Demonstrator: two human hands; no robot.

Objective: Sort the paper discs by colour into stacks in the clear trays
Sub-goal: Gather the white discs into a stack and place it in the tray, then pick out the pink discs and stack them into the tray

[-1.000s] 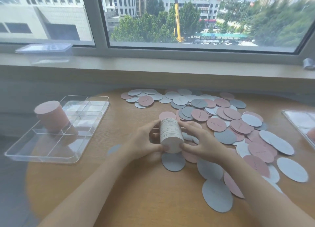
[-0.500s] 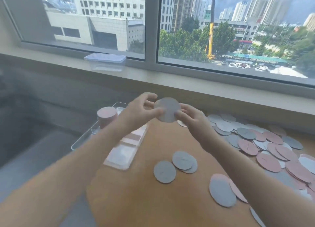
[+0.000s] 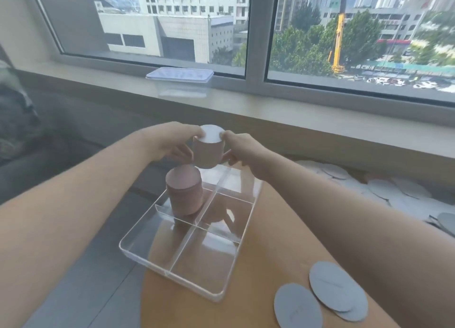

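Grey paper discs, gathered into a thick stack point(image 3: 208, 150), now hang upright in the air over the far compartments of the clear tray point(image 3: 236, 244), where a second ago the same stack was held on its side low over the loose pile on the worktop point(image 3: 248, 310). Both hands carried it across: the left hand point(image 3: 172, 143) grips its left side with fingers curled round the wall and a fingertip on the top disc, and the right hand point(image 3: 240, 148) grips the right side the same way. I judge the grey colour is about to get its own compartment, so the carry is nearly done and only the lowering remains.

Inside the tray, which is split into compartments by clear dividers, one tall pink stack point(image 3: 184, 192) stands upright in a left-hand compartment, just below and in front of the held stack. The other compartments hold no discs that I can see.

Further out, two or three grey discs point(image 3: 320, 300) lie overlapping on the worktop near the right forearm, and more pale discs point(image 3: 394, 192) are spread to the far right. A lidded clear container point(image 3: 181, 81) sits on the windowsill
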